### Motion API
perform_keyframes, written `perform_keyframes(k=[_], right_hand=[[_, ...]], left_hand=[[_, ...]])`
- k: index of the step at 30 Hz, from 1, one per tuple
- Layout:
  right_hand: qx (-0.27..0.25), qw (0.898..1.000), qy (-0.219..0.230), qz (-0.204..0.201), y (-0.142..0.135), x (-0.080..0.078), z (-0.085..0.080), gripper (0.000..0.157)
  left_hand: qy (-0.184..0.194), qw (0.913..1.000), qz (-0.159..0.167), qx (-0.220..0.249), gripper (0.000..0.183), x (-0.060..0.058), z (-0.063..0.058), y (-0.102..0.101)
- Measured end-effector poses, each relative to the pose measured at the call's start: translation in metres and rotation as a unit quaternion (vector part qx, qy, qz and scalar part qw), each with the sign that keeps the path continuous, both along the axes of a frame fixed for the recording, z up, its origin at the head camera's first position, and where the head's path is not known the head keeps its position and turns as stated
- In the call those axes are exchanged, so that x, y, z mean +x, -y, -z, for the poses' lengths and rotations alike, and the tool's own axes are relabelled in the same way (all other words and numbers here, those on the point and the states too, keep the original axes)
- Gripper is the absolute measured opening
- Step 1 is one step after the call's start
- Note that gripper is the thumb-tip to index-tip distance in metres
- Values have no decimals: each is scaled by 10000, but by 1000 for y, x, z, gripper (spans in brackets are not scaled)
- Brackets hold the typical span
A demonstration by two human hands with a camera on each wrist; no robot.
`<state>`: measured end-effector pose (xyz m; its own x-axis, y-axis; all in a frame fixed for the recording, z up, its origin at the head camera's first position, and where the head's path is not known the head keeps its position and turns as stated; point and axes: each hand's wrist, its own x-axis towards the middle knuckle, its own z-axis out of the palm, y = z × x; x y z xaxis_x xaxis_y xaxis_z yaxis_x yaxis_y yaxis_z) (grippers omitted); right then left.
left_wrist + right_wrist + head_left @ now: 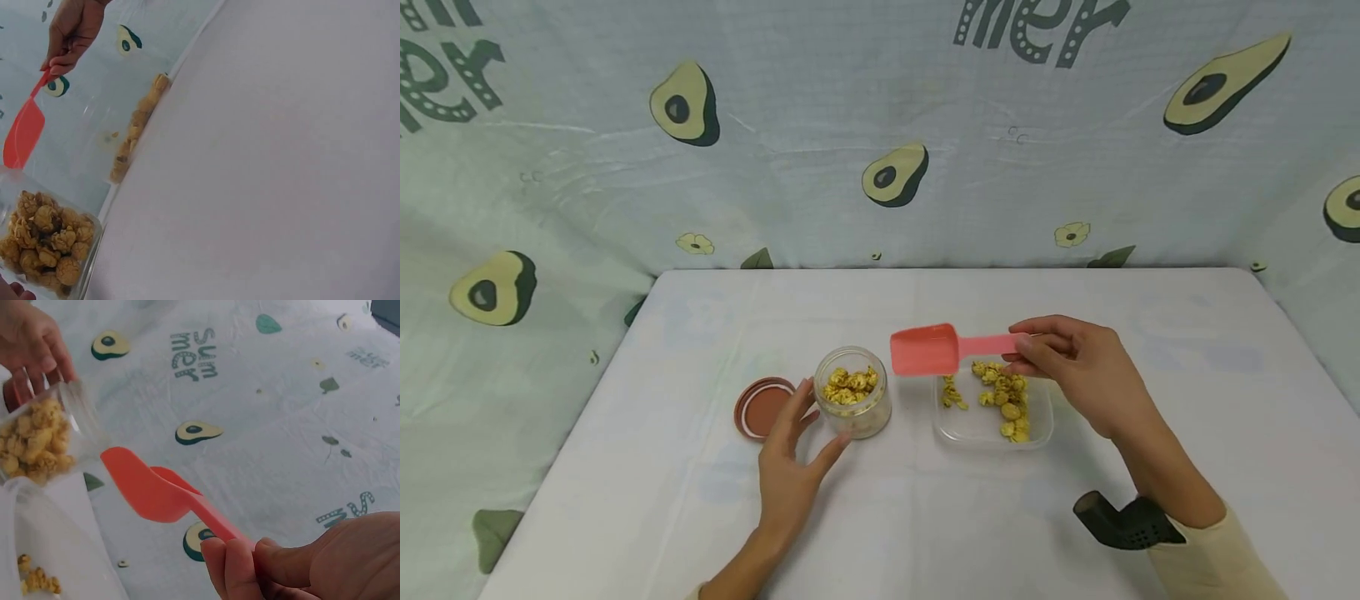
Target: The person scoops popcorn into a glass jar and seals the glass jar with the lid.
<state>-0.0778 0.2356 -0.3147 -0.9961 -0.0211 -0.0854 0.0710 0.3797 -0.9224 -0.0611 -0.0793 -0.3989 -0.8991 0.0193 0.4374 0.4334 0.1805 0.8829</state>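
My right hand [1075,367] pinches the handle of a pink-red plastic scoop [925,350]. The scoop's bowl appears empty and hangs between the jar and a clear plastic container [958,435], above the table. Caramel popcorn [1011,400] lies mostly along the container's right side, with a small clump at its left. Left of it stands an open glass jar [876,421], partly filled with popcorn [53,240]. My left hand [790,475] holds the jar's left side, thumb low in front and fingers behind. The right wrist view shows those fingers beside the jar [78,419].
A brown screw lid [760,408] lies left of the jar, partly behind the left hand. The white-covered table [700,500] meets an avocado-print cloth [797,167] at the back. A black device [1127,523] is worn on the right wrist.
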Motion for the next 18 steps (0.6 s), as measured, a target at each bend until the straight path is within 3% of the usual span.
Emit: perform_keyframes(k=[5,10,14,18], right_hand=[[84,9995,-268,141,-13,9,8,40],[471,9962,-642,366,-27,14,6,37],[838,9922,-781,487,-34,14,6,34],[1165,9868,-964,585,-40,14,9,30]], left_hand=[[-494,9983,-99,302,67,11,5,2],[-1107,9916,-26,672,59,17,22,1],[-1317,9870,402,834,54,21,28,-9],[-1116,9880,947,498,59,27,15,-25]])
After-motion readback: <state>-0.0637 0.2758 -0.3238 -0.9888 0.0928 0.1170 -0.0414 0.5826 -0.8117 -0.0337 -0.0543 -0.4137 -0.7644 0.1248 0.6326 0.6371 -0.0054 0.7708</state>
